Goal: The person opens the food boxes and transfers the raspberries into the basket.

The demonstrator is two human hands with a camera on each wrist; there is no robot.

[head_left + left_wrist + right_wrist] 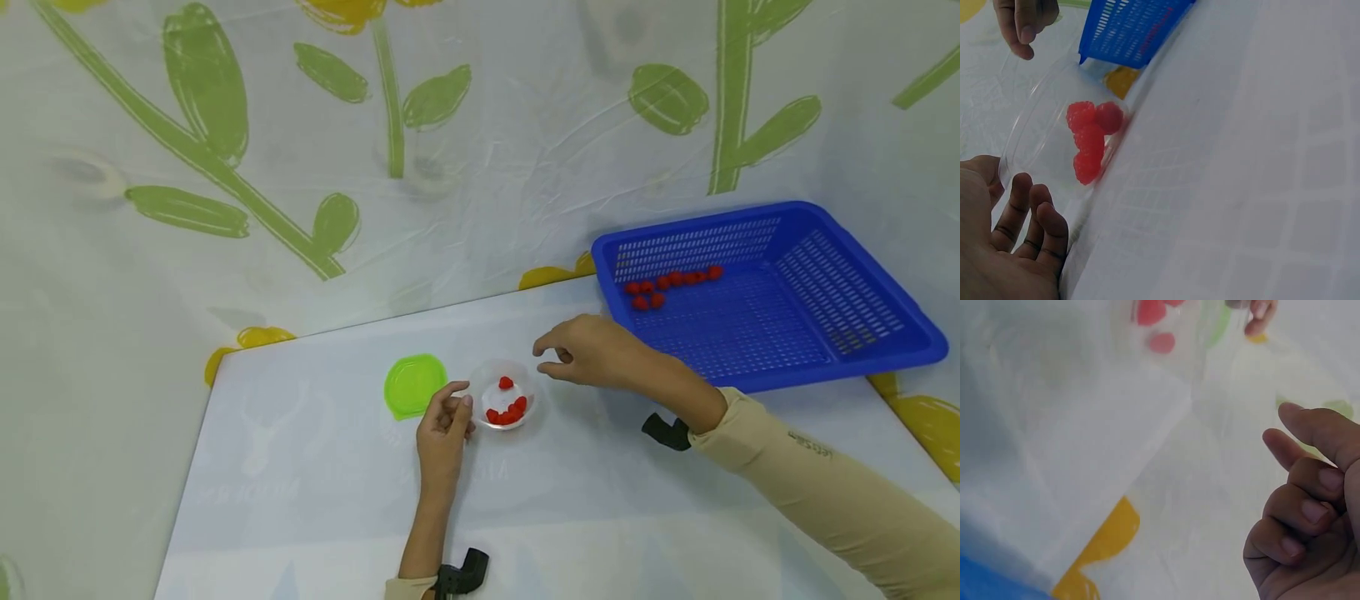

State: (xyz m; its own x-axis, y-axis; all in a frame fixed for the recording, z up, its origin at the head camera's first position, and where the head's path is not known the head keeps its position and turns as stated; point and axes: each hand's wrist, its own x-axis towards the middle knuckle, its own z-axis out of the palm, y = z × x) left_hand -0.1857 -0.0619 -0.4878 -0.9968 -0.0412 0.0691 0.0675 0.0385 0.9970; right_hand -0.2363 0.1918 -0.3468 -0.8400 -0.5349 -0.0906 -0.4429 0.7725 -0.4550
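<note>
A clear round bowl (487, 375) stands on the white table with several red raspberries (507, 413) in it; one lies apart from a curved row. My left hand (444, 425) holds the bowl's left rim between thumb and index finger, its other fingers loosely bent beside the wall (1025, 225). Just right of the bowl and above the table, my right hand (592, 350) hovers with thumb and index finger apart. Nothing is between them, and its other fingers are loosely curled in the right wrist view (1310, 500).
A blue plastic basket (832, 371) at the back right contains several more raspberries (675, 278) near its left end. Left of the bowl lies a bright green lid (415, 385). Behind the table (337, 483) hangs a white sheet with a plant print (525, 167).
</note>
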